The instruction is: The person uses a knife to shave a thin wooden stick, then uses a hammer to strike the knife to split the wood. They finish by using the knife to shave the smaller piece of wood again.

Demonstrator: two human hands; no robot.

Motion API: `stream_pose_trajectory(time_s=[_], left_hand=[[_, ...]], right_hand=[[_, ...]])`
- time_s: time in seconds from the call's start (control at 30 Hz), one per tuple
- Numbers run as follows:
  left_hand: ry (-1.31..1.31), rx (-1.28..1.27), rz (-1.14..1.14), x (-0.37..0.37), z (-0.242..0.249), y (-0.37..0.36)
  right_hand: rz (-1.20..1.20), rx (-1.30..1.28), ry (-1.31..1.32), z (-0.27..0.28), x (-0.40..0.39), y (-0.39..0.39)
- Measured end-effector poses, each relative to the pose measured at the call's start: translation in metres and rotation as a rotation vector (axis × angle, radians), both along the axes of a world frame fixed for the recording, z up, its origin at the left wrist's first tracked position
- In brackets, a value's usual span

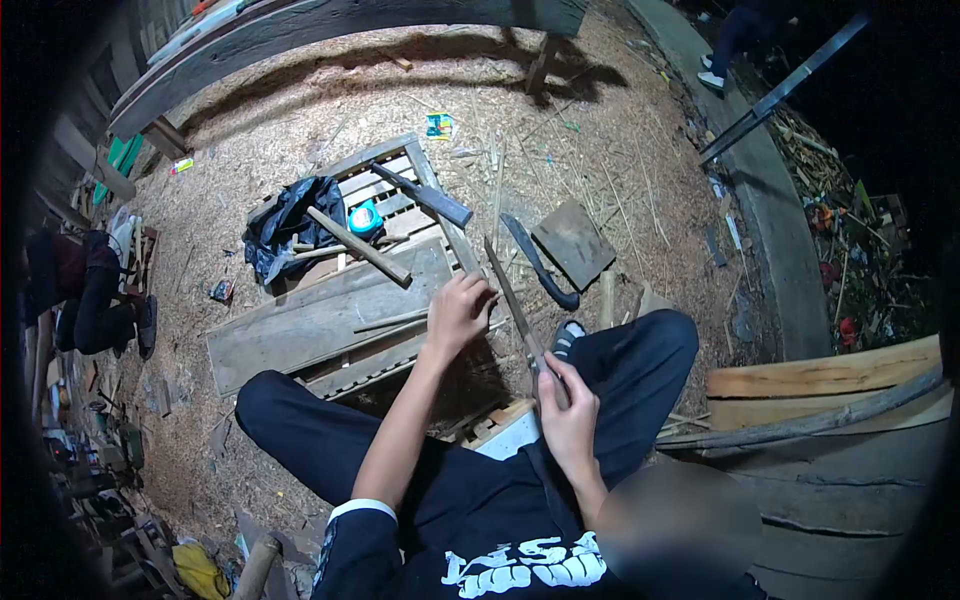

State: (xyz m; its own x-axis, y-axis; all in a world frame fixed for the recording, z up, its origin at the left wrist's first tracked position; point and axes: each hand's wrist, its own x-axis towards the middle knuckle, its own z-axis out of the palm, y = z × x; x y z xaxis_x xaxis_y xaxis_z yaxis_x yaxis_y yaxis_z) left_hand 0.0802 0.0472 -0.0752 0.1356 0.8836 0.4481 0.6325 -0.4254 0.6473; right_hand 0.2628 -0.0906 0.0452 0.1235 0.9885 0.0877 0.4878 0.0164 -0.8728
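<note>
A long narrow tool like a knife or file (508,296) slants up and left from my right hand (568,412), whose fingers are wrapped round its lower end. Left of its middle, my left hand (460,312) has its fingers curled together above the edge of the slatted wooden frame (430,165); what it holds, if anything, is too small to name. On the frame lie a dark-handled block-headed tool (440,203), a teal tape measure (366,217), a black plastic bag (290,232) and a wooden stick (362,246). A curved dark blade (538,262) rests beside a square board (574,246).
A wooden bench (330,40) spans the top. Two other people are partly visible, one by dark trousers (98,295) at the left, one by a white shoe (711,79) at the top right. Thick planks (830,375) lie at the right; wood shavings cover the ground.
</note>
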Motion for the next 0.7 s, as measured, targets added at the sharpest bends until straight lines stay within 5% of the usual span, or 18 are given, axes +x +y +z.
stream_pose_trajectory(time_s=[0.47, 0.7], left_hand=[[0.002, -0.015, -0.005, 0.000, -0.006, -0.002], [0.001, 0.019, -0.005, -0.001, 0.001, -0.003]], right_hand=[[-0.027, -0.028, 0.108, -0.032, -0.023, 0.054], [-0.032, 0.004, 0.034, -0.020, -0.006, 0.011]])
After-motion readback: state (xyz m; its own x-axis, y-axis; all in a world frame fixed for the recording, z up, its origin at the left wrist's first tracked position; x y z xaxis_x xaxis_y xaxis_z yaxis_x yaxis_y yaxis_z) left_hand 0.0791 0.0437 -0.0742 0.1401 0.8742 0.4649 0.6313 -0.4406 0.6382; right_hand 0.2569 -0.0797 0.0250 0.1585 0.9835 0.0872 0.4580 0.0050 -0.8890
